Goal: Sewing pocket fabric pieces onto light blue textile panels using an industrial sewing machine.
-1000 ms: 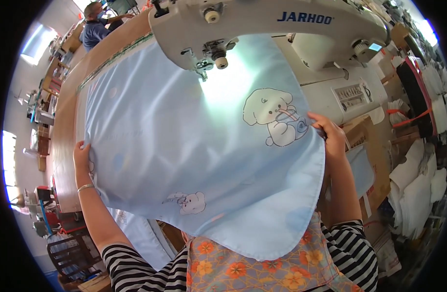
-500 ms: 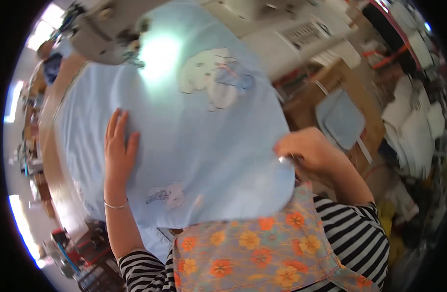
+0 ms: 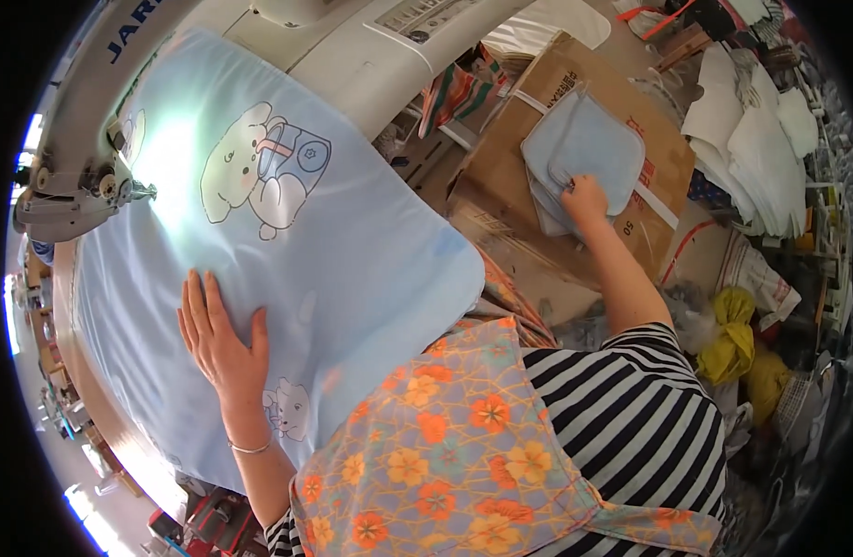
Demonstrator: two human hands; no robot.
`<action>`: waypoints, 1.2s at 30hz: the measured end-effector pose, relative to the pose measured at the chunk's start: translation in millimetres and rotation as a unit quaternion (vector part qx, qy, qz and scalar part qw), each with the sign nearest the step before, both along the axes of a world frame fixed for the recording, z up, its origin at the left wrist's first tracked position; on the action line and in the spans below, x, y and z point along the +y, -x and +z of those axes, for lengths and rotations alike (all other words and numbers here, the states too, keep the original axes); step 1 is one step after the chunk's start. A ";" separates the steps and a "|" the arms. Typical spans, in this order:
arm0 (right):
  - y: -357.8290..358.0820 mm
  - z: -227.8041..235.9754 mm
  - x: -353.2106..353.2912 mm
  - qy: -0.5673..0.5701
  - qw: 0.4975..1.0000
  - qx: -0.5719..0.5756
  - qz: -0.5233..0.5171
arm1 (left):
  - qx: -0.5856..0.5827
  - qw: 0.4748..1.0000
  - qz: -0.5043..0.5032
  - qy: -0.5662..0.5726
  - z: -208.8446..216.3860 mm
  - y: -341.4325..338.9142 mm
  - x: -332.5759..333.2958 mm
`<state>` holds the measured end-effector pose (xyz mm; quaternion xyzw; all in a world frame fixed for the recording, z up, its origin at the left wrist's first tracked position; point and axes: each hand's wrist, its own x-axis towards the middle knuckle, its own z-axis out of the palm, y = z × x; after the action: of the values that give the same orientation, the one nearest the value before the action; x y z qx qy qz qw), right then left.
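A large light-blue cloth (image 3: 352, 223) with puppy prints and rounded corners spreads over the machine bed and hangs down to my apron. My left hand (image 3: 224, 348) lies flat on it, fingers stretched and thumb apart. The sewing machine head (image 3: 73, 200) stands at the far left, its lamp lighting the cloth beside the needle area. Off to the right, my right hand (image 3: 589, 200) has its fingers closed at the near edge of a small light-blue fabric square (image 3: 589, 139), the top one of a small stack. Its fingertips are partly hidden.
The stack rests on a cardboard box (image 3: 501, 176) right of the machine. Behind it, white fabric pieces (image 3: 742, 139) are piled up. A yellow bag (image 3: 728, 334) lies at the right. The machine's control panel (image 3: 426, 19) is at the top.
My right hand has left the large cloth's right edge and reached out to the stack on the box. My left hand stays flat on the cloth. The view has shifted rightward.
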<state>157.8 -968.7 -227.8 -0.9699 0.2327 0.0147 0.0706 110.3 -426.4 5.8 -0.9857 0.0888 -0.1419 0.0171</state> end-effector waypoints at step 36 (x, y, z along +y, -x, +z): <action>-34.4 239.3 380.9 -0.236 0.604 -0.189 0.737 | -0.097 0.920 0.339 0.172 30.8 63.6 90.4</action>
<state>192.2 -587.8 11.4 -0.7438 -0.5914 -0.0672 0.3042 46.6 -336.0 36.5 -0.9258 -0.2789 -0.2361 -0.0972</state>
